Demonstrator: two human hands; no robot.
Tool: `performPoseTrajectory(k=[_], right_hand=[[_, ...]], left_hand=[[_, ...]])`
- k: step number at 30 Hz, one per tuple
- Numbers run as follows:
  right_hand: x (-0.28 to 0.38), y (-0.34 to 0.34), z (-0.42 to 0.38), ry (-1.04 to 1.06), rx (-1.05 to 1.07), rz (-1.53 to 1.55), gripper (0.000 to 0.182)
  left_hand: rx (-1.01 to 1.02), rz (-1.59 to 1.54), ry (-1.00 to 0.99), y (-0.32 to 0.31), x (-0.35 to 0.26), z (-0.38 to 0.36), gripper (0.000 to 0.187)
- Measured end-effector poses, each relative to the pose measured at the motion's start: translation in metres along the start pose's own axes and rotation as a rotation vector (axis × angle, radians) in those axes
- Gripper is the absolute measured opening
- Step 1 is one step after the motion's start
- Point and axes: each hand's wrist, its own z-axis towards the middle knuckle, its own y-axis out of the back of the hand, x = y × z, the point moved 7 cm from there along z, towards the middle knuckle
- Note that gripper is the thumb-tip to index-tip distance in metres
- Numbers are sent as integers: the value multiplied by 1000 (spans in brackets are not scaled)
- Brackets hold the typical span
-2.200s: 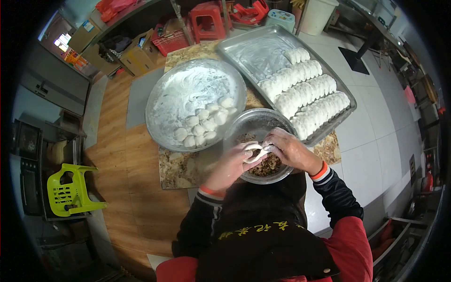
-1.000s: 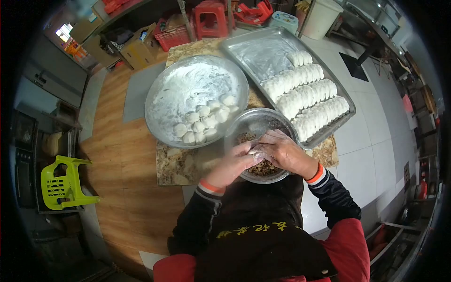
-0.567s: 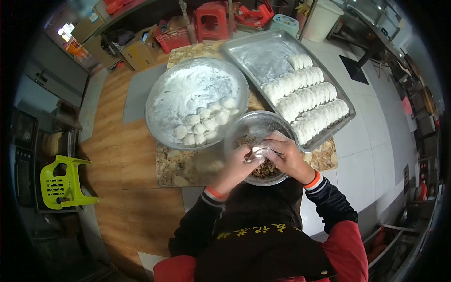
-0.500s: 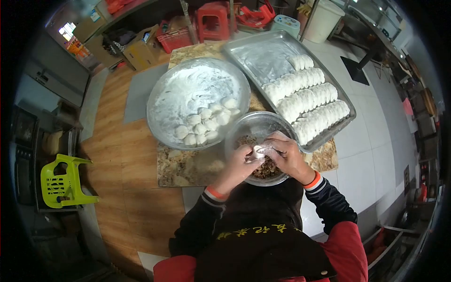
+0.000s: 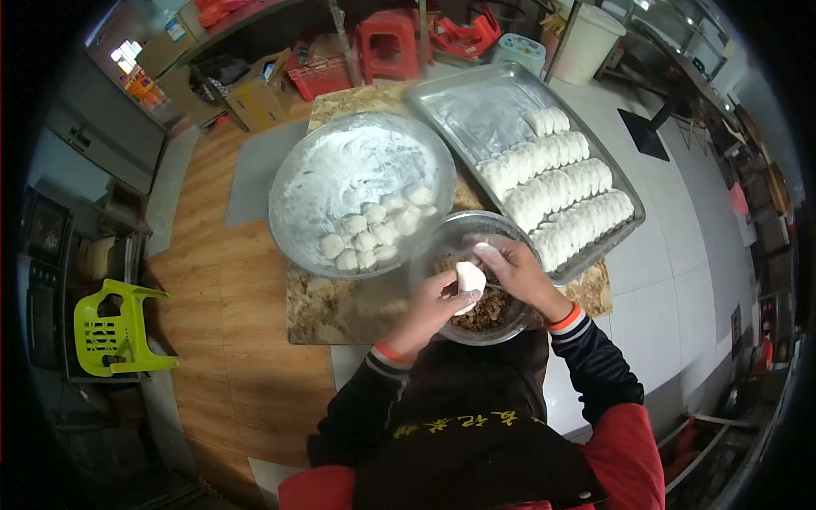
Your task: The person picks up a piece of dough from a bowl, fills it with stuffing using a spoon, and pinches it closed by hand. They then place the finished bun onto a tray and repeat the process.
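Note:
My left hand (image 5: 433, 310) is closed around a smooth white piece of dough (image 5: 469, 279), held upright over the metal bowl of filling (image 5: 486, 338). Close by on the right, my right hand (image 5: 518, 274) has its floured thumb and a finger apart from the dough; its other fingers are partly hidden. Dark minced filling (image 5: 486, 313) lies in the bowl below both hands. To the left, a wide floured basin (image 5: 297, 170) holds several round dough pieces (image 5: 365, 229). A metal tray (image 5: 455, 102) at the right carries rows of white shaped dumplings (image 5: 557, 185).
Basin and tray stand on a marbled tabletop (image 5: 327, 310). A green plastic chair (image 5: 119, 327) is on the left. At the back are a red stool (image 5: 389, 38), a red crate (image 5: 321, 75), cardboard boxes (image 5: 262, 93) and a white bucket (image 5: 586, 42).
My right hand has drawn away from the dough, which both hands were pinching together. The dough now stands more visible in my left hand. The view has shifted slightly.

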Motion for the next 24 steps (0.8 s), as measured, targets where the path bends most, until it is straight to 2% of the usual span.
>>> performPoseTrajectory(k=[3,4,7,8,10,11,12,13,14,15,16,17,18,19,21,22,24], right_hand=[[2,3,1,-23,77,59,58],[7,-4,2,31,189,-62,73],[22,-16,5,213,114,-238,66],[20,-13,11,148,122,-178,62],[16,-4,26,18,128,-58,56],[16,9,39,175,78,-54,48],[24,25,49,128,34,-86,47],[33,45,59,82,-16,-119,46],[23,67,77,-35,-63,-184,46],[9,95,96,55,-150,-355,44],[-9,124,117,65,-233,-444,42],[-52,158,147,47,-293,-409,42],[-43,180,159,54,-399,-584,44],[-53,202,176,67,-462,-606,47],[-72,236,203,65,-617,-829,43],[-80,247,214,79,-670,-909,42],[-100,262,236,53,-713,-986,38]], left_hand=[[-48,-485,78,4,-6,-2,33],[-33,-527,16,1,-25,-3,30],[-98,-542,-8,7,-15,15,38],[-127,-439,4,10,-14,19,41],[-232,-158,-119,23,-36,24,38],[-271,-20,-184,29,-45,30,36],[-336,191,-267,50,-44,37,42],[-363,601,-348,64,-56,45,46],[-413,848,-365,74,-62,50,47],[-467,1096,-383,81,-65,53,47],[-414,1137,-376,88,-60,59,46],[-365,1179,-365,96,-51,64,45],[-319,1222,-352,100,-43,69,43],[-302,1240,-364,100,-47,71,42],[-273,1279,-375,99,-51,70,38],[-325,1360,-507,98,-52,65,37],[-350,1261,-539,103,-48,59,41]])
